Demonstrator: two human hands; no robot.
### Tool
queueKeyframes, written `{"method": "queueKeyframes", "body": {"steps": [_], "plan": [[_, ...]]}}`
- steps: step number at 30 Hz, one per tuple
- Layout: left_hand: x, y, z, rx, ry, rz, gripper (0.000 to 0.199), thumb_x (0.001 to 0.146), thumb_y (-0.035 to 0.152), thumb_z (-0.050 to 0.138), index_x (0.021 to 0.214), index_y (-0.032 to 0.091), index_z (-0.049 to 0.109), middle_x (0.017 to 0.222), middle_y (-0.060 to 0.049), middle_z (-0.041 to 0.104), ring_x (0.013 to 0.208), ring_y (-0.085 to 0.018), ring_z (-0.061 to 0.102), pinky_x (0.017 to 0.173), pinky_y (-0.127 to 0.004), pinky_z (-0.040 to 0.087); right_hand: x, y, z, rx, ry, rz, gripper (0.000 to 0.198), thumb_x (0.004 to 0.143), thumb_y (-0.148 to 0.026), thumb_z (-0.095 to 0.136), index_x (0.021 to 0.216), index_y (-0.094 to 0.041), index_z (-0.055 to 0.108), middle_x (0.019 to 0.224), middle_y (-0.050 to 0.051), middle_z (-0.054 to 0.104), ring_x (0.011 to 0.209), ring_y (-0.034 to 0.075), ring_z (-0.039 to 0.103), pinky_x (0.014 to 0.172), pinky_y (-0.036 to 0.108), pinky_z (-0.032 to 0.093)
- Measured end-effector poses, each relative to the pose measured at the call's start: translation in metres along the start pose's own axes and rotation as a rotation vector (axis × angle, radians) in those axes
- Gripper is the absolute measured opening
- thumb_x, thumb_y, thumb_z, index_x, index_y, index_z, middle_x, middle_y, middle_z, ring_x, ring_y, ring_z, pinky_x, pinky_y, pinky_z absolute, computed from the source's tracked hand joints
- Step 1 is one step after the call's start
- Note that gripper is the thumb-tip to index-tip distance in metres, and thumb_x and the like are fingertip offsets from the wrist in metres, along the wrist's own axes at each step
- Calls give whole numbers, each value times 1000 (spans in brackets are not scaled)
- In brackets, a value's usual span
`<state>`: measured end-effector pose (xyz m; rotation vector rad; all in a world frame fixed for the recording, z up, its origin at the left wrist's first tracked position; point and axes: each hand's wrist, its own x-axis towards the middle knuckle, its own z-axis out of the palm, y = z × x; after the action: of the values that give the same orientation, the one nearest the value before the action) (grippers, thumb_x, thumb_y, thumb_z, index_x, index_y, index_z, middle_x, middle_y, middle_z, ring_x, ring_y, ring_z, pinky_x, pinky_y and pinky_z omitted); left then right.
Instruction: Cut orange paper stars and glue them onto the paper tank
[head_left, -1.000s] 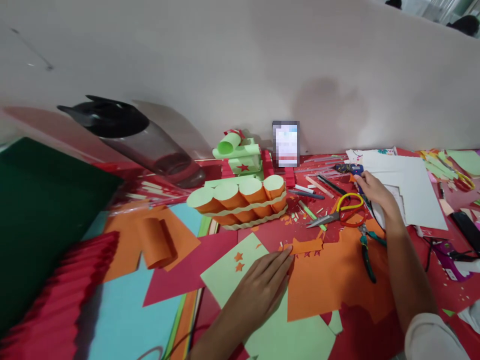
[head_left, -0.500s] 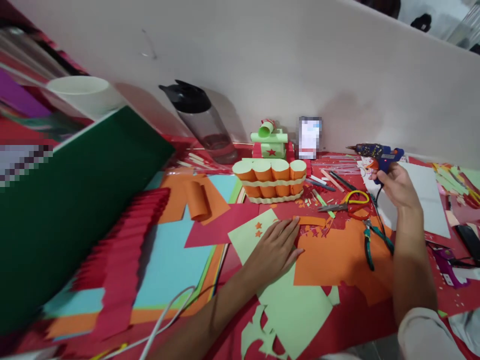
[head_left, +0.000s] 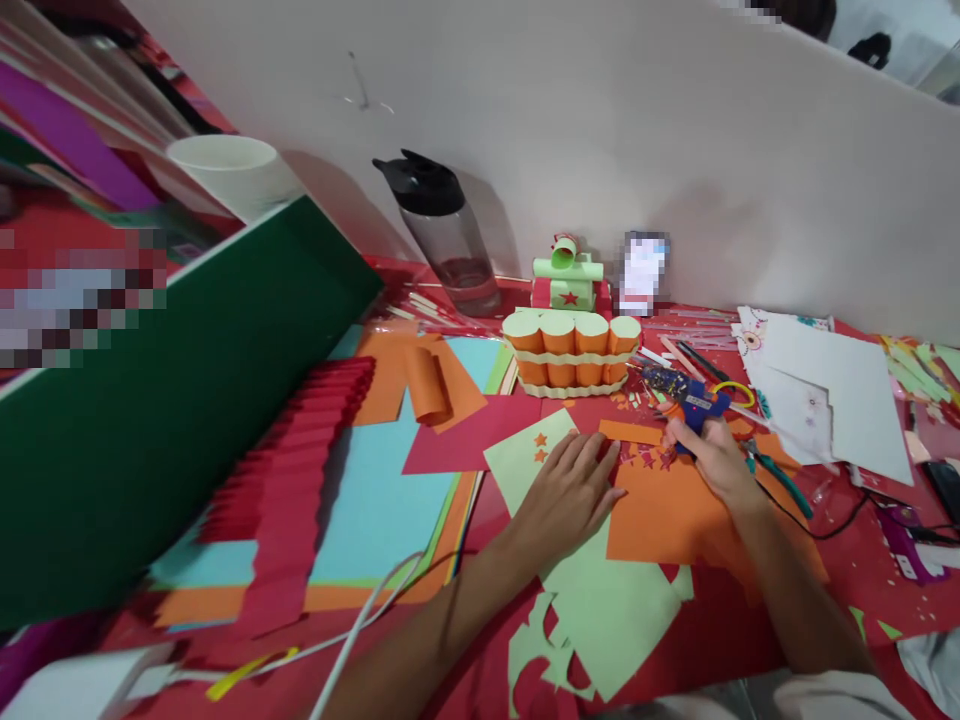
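My right hand (head_left: 721, 462) grips a blue glue gun (head_left: 699, 404) above the orange paper, its nozzle pointing left toward the paper model. Flat on the light green paper (head_left: 626, 605) lies my left hand (head_left: 574, 488), fingers stretched out and fingertips at the left end of a narrow orange paper strip (head_left: 631, 432). Two small orange stars (head_left: 541, 447) rest on the green sheet beside that hand. Small red stars (head_left: 649, 459) lie just below the strip. Behind both hands stands a model of orange paper rolls (head_left: 561, 372) with pale wavy bands. The glue gun partly covers the scissors (head_left: 735, 392).
A green board (head_left: 187, 400) slants across the left, near pleated red paper (head_left: 277, 500) and coloured sheets. At the back stand a water bottle (head_left: 454, 235), a green paper model (head_left: 568, 280) and a phone (head_left: 643, 272). Pliers (head_left: 780, 475) and white sheets (head_left: 862, 390) lie right.
My right hand has brought the glue gun left and down from above the white sheets to near the orange strip. My left hand has slid slightly back off the strip's end. The view has shifted.
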<state>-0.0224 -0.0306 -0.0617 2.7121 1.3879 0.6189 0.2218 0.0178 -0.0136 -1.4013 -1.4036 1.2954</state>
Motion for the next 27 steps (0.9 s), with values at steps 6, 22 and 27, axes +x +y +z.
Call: {"method": "queueKeyframes", "body": {"steps": [6, 22, 27], "plan": [[-4, 0, -4, 0, 1, 37, 51, 110, 45, 46, 145, 12, 63, 134, -16, 72, 125, -32, 62, 118, -49, 40, -7, 15, 19, -10, 5, 23, 39, 94, -63, 65, 98, -24, 71, 69, 0, 61, 63, 20, 59, 64, 35, 55], [-6, -9, -7, 43, -33, 28, 55, 110, 44, 45, 151, 11, 59, 149, -15, 67, 134, -33, 57, 122, -50, 36, -26, -30, 0, -601, 22, -251, 28, 98, -48, 59, 79, -26, 61, 63, 0, 58, 57, 19, 54, 57, 32, 44], [-2, -10, -3, 44, -44, 25, 54, 110, 45, 44, 152, 13, 59, 154, -14, 64, 138, -33, 56, 125, -50, 33, -30, -30, -24, -531, 124, -162, 24, 95, -48, 62, 82, -28, 60, 61, -1, 57, 55, 20, 53, 56, 33, 45]]}}
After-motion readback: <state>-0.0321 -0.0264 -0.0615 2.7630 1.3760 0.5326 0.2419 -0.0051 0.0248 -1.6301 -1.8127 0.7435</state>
